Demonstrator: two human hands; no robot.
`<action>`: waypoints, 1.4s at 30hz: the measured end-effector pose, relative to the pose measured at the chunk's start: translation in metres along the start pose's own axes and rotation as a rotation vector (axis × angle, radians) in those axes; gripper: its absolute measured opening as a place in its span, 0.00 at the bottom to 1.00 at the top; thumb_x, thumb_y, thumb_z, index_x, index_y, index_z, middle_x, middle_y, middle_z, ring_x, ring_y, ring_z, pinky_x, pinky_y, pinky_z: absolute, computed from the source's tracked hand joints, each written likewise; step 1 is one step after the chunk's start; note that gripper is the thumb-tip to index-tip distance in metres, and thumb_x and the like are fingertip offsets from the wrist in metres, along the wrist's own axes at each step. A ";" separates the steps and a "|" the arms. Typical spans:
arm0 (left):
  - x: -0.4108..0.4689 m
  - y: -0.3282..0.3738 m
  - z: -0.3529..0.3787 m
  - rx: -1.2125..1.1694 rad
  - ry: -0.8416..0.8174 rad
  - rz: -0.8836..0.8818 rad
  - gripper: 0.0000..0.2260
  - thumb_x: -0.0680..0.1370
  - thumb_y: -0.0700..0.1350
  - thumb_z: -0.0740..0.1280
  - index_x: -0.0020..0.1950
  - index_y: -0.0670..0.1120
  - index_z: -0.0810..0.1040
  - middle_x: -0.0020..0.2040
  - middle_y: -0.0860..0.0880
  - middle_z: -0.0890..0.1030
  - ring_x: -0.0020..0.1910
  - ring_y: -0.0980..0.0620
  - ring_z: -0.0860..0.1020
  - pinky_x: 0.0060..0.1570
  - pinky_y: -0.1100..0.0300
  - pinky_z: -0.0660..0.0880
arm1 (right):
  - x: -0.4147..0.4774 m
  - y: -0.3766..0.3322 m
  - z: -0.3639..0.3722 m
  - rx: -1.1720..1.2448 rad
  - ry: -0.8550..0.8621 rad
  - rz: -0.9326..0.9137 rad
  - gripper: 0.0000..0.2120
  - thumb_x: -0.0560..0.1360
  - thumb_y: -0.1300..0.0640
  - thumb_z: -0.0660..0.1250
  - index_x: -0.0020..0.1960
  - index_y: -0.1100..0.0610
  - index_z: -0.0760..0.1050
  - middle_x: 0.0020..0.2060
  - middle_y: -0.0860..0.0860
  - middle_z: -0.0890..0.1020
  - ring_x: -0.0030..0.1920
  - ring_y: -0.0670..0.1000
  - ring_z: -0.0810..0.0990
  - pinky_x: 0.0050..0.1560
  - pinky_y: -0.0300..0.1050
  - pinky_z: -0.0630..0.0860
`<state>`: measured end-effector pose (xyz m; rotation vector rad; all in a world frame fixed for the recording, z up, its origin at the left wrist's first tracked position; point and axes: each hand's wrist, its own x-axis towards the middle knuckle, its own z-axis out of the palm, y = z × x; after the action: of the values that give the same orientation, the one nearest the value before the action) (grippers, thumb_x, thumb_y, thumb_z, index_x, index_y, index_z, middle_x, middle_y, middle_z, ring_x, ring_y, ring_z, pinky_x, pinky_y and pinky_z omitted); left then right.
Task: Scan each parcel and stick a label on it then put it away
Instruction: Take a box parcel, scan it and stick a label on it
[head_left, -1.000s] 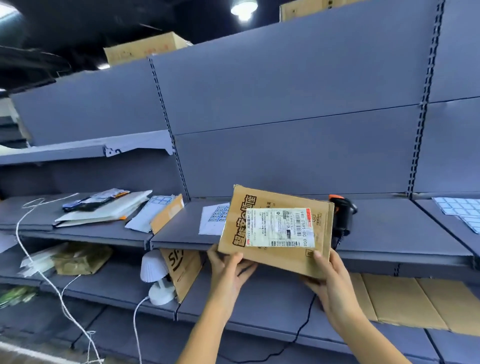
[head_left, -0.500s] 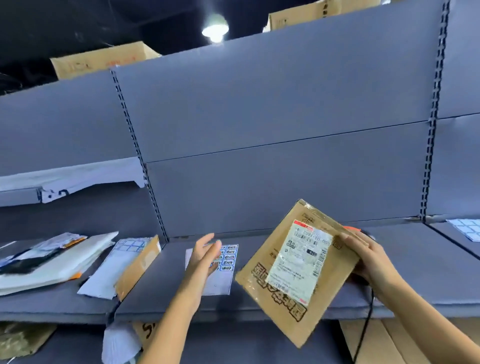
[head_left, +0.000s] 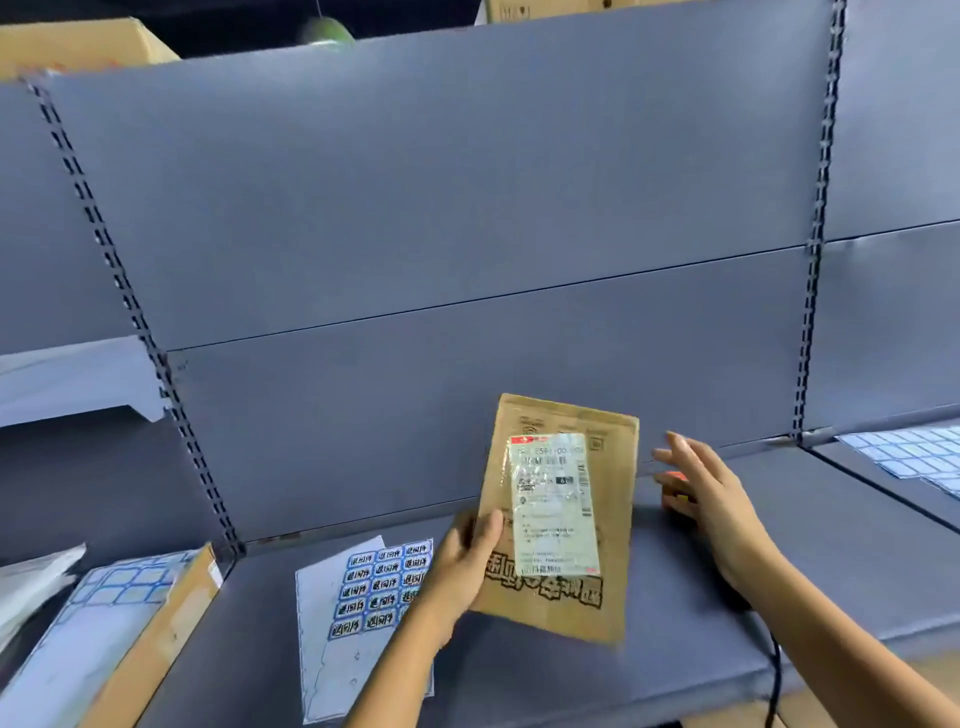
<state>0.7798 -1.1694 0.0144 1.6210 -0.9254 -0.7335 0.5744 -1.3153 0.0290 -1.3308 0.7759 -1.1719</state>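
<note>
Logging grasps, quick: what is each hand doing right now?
Left hand: grips the brown parcel by its left edge.
Right hand: open, holding nothing.

A grey metal shelf (head_left: 675, 660) carries a sheet of blue-bordered stickers (head_left: 374, 592), lying flat toward its left end, lower rows bare.

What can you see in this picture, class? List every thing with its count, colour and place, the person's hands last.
parcel: one, brown, held above the shelf
label: one, white, on the parcel's front
sticker sheets: three, white and blue, on the shelves left, centre, far right
boxes: three, brown, two up top, one lower left
shelf: one, grey, below the parcel
cable: one, black, lower right
left hand: one, grips the parcel's left edge
right hand: one, open, right of the parcel
</note>
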 end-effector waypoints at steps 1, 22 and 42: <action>0.005 -0.006 0.002 -0.043 0.062 0.003 0.12 0.76 0.61 0.58 0.52 0.56 0.71 0.51 0.61 0.75 0.51 0.62 0.73 0.51 0.64 0.69 | 0.003 0.008 -0.004 -0.090 0.070 0.001 0.15 0.79 0.48 0.61 0.62 0.53 0.73 0.49 0.52 0.81 0.48 0.51 0.78 0.53 0.49 0.73; 0.053 -0.062 0.024 -0.138 0.218 0.123 0.20 0.73 0.59 0.60 0.57 0.47 0.73 0.50 0.54 0.81 0.47 0.61 0.79 0.38 0.70 0.74 | 0.011 0.058 -0.022 -0.516 0.051 0.434 0.11 0.64 0.64 0.72 0.42 0.66 0.73 0.31 0.59 0.79 0.35 0.59 0.78 0.35 0.46 0.70; 0.062 -0.064 0.024 -0.146 0.338 0.138 0.19 0.73 0.61 0.60 0.55 0.50 0.73 0.47 0.54 0.82 0.46 0.57 0.80 0.38 0.67 0.75 | -0.040 0.031 0.044 -0.323 -0.022 0.046 0.20 0.69 0.72 0.68 0.47 0.56 0.60 0.47 0.57 0.79 0.36 0.56 0.78 0.33 0.49 0.76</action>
<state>0.8034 -1.2269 -0.0535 1.4787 -0.7130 -0.4059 0.6102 -1.2678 -0.0026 -1.5778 1.0052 -1.0219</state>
